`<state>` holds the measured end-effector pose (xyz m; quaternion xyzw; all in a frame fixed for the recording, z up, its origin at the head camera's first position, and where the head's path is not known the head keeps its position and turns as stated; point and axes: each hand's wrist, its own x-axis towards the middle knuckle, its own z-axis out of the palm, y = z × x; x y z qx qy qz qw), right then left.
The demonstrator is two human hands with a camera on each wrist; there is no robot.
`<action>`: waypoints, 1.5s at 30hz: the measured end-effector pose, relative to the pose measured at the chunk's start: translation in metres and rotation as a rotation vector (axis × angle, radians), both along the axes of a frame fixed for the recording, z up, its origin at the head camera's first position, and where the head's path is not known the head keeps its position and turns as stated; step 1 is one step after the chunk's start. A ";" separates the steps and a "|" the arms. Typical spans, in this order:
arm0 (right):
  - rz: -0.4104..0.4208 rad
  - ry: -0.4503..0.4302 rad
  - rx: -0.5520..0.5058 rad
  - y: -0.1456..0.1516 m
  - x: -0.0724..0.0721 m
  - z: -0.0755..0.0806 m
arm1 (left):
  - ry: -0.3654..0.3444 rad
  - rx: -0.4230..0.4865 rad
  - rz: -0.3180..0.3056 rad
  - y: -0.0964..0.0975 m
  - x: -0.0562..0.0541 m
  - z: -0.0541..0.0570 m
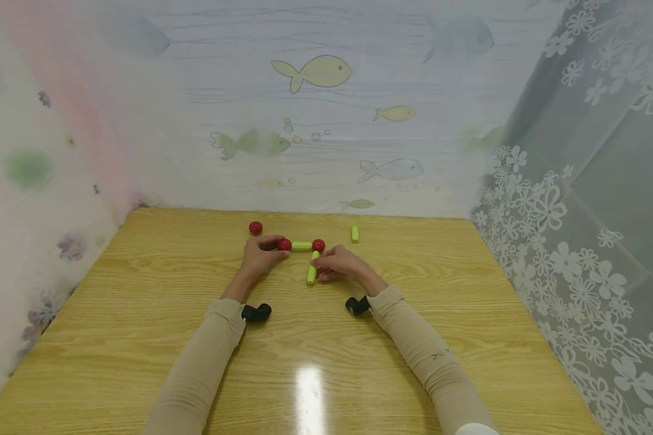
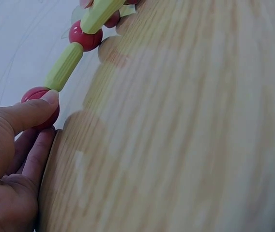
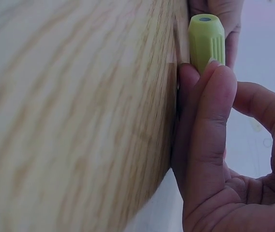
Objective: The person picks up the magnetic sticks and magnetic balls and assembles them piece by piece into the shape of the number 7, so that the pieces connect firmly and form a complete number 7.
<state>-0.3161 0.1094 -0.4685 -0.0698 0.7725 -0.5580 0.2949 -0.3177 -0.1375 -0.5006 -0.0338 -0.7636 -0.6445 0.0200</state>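
My left hand (image 1: 259, 257) pinches a red ball (image 1: 285, 244) between thumb and fingers. From that ball a yellow-green rod (image 1: 302, 246) runs right to a second red ball (image 1: 318, 244). A second yellow-green rod (image 1: 312, 269) comes off that ball toward me, and my right hand (image 1: 341, 264) grips it. In the left wrist view the rod (image 2: 64, 66) touches the balls at both its ends. The right wrist view shows the gripped rod's free end (image 3: 206, 41), with a small dark disc in its tip; the rest is behind the fingers.
A loose red ball (image 1: 256, 228) lies beyond my left hand. Another yellow-green rod (image 1: 355, 234) lies at the back right of the wooden table (image 1: 315, 338). Black wrist cameras (image 1: 257, 312) stick out from both sleeves. A fish-patterned curtain (image 1: 321, 151) hangs behind the table.
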 end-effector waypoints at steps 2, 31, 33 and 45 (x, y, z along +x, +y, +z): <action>-0.004 -0.005 0.004 0.000 0.001 0.001 | 0.001 -0.009 0.003 0.000 0.000 0.000; -0.039 -0.031 0.005 -0.002 0.001 0.005 | -0.005 -0.018 -0.001 0.000 0.005 0.004; -0.043 -0.032 0.004 -0.002 0.002 0.005 | -0.007 -0.015 0.000 0.000 0.005 0.004; -0.049 -0.032 -0.001 -0.003 0.001 0.005 | 0.002 -0.017 0.008 0.000 0.002 -0.001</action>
